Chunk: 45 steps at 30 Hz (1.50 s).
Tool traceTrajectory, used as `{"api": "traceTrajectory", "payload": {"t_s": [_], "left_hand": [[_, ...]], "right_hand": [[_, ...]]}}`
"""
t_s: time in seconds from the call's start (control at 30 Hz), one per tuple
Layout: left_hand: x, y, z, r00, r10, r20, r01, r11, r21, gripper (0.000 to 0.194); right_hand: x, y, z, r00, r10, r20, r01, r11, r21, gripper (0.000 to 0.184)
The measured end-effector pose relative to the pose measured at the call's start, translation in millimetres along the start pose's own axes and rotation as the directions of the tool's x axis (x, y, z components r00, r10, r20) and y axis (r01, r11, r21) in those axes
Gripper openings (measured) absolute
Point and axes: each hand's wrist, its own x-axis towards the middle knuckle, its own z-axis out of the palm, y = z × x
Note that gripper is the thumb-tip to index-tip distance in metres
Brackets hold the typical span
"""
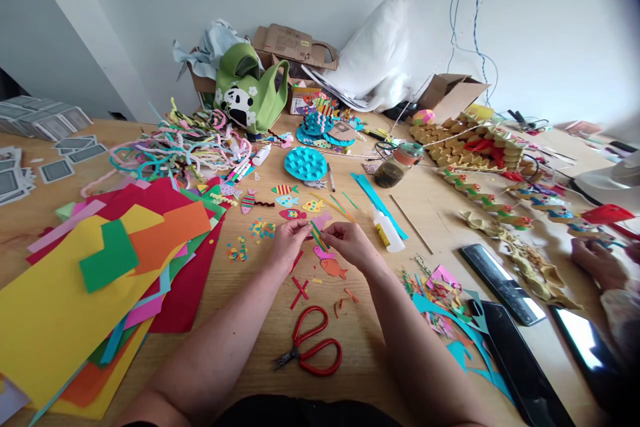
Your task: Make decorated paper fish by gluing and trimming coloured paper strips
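Observation:
Between my left hand (290,241) and my right hand (349,241) are narrow green and yellow paper strips (318,235), pinched in the fingertips of both. Just beyond lie cut-paper fish, among them a striped yellow fish (285,189), a spotted blue fish (287,201) and a spotted yellow fish (313,205). An orange paper fish (334,269) lies below the strips, close to my right hand. Small paper dots (263,229) are scattered left of my left hand. Nearer my body are crossed red strips (300,290) and red-handled scissors (320,347), lying untouched.
Coloured paper sheets (65,300) are piled at left. A glue bottle (389,232), paper scraps (445,300) and phones (503,283) lie at right. Farther back are a blue scalloped paper plate (305,163) and a glass jar (399,165). Another person's hand (600,263) is at far right.

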Motion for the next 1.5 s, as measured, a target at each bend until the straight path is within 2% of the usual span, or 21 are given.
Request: {"api": "traceTrajectory", "payload": {"t_s": [0.27, 0.6, 0.8, 1.13, 1.5], "left_hand": [[0.1, -0.3, 0.0, 1.0, -0.007, 0.005, 0.007, 1.0, 0.007, 0.017], [1.1, -0.8, 0.1, 1.0, 0.01, -0.003, -0.01, 1.0, -0.004, 0.012], [-1.5, 0.5, 1.0, 1.0, 0.001, 0.01, -0.001, 1.0, 0.002, 0.011], [-4.0, 2.7, 2.8, 0.999, -0.027, 0.027, 0.028, 0.999, -0.037, 0.012], [-3.4, 1.6, 3.0, 0.995, -0.069, 0.074, 0.075, 0.993, -0.089, 0.014]], "right_hand": [[0.8, -0.9, 0.1, 1.0, -0.013, 0.011, 0.013, 1.0, 0.006, 0.029], [-0.6, -2.5, -3.1, 0.998, -0.009, 0.062, 0.009, 1.0, -0.009, 0.033], [0.4, -0.1, -1.5, 0.999, -0.021, 0.049, 0.021, 1.0, 0.004, 0.038], [4.6, 9.2, 6.2, 0.999, -0.048, 0.004, 0.047, 0.997, 0.066, 0.031], [1.2, 0.6, 5.6, 0.999, -0.039, -0.001, 0.039, 0.998, 0.055, 0.029]]}}
